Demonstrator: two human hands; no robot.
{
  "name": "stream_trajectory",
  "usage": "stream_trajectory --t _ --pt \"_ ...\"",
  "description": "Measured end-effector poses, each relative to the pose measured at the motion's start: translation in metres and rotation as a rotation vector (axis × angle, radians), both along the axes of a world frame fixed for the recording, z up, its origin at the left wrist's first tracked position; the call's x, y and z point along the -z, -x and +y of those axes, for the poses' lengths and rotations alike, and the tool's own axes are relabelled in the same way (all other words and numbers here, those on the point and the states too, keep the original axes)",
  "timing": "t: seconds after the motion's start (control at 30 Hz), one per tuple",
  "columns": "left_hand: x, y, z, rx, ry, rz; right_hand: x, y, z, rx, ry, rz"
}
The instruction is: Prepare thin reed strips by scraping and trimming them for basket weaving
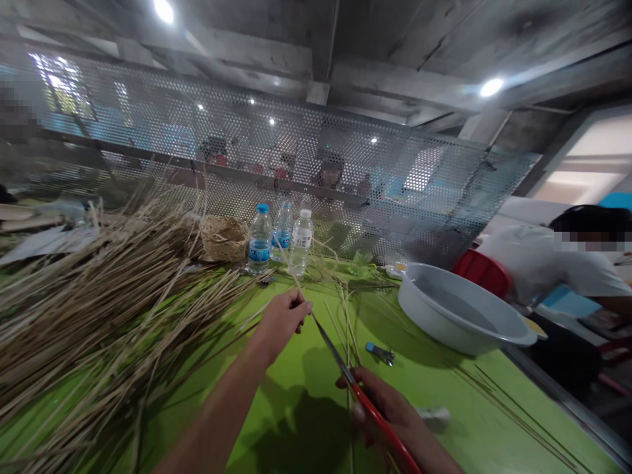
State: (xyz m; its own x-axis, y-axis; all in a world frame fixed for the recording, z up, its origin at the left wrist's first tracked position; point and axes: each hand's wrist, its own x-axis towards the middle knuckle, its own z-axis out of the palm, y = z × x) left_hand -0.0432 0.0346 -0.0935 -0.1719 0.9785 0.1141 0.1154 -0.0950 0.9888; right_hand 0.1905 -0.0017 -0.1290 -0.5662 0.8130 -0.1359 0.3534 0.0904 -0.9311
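Above the green table [316, 408], my left hand [284, 316] is closed in a pinch on a thin pale strip [291, 266], which sticks up toward the bottles. My right hand [390, 408] grips a long tool with red handles [380, 421] and narrow metal blades [336, 352]. The blade tip points up and left, close to the fingertips of my left hand. Whether the tip touches the strip cannot be made out. Several loose strips [349, 322] lie on the table behind the blades, and a small clipper with a blue end [380, 353] rests to their right.
Long dry strips [123, 289] are heaped on the left. A woven basket [224, 238] and three plastic bottles [260, 240] stand at the back before a perforated metal screen [395, 184]. A large pale basin [459, 316] sits right. Beyond it, a person in white [528, 257] leans.
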Motion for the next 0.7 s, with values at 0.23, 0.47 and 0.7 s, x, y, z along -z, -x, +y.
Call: stream_trajectory --t 0.23,0.47,0.7 --pt "0.0025 0.0009 0.0003 0.013 -0.002 -0.010 0.0098 -0.0015 0.0056 -0.017 -0.019 -0.015" --pt "-0.0004 -0.0004 0.0014 0.007 0.023 -0.030 0.0083 -0.0001 0.0010 0.005 0.007 0.022" --pt "-0.0044 0.0044 0.0011 -0.076 0.017 -0.065 0.0048 0.0012 -0.0007 -0.003 0.024 0.036"
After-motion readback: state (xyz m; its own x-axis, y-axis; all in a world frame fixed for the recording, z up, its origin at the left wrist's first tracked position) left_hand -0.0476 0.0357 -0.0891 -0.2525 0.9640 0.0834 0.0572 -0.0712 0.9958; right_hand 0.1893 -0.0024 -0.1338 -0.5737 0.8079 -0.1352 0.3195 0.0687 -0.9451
